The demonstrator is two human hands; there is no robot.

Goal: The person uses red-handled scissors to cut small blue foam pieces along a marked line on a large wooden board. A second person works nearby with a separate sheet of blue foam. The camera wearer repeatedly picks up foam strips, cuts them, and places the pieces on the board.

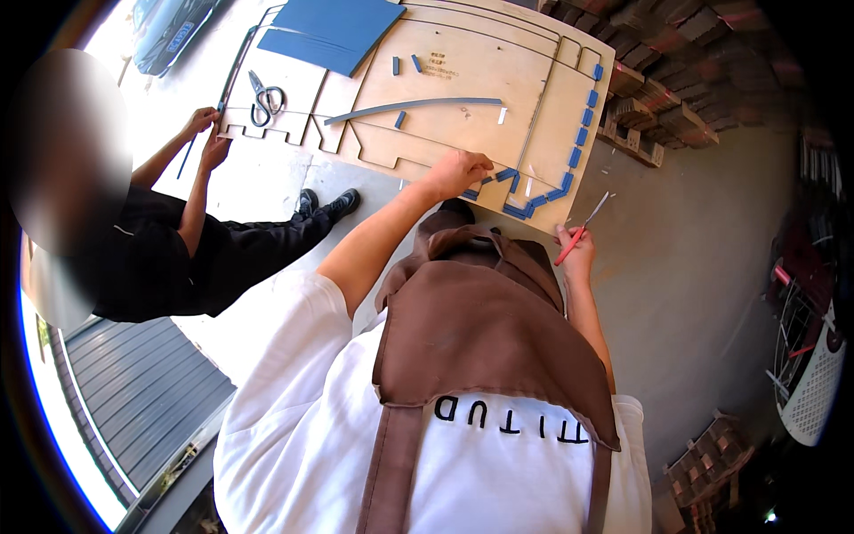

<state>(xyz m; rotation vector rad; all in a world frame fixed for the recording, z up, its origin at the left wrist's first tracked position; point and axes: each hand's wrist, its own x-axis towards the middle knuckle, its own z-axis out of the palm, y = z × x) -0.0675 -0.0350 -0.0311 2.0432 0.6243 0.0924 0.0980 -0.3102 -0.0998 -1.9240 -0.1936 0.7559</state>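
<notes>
A light plywood cutting die, inlaid with dark blade lines, lies in front of me. Small blue foam strips run along its right edge and around its near right corner. My left hand rests at the near edge of the die, fingers drawn together beside several foam strips; whatever they pinch is hidden. Just off the near right corner, my right hand grips a red-handled tool with a slim metal blade, pointing up and away. A long grey-blue strip lies across the middle of the board.
Blue foam sheet covers the board's far left part. Black-handled scissors lie on its left side. A person in black stands at left, both hands at the board's left end. Stacked brown boards stand at right.
</notes>
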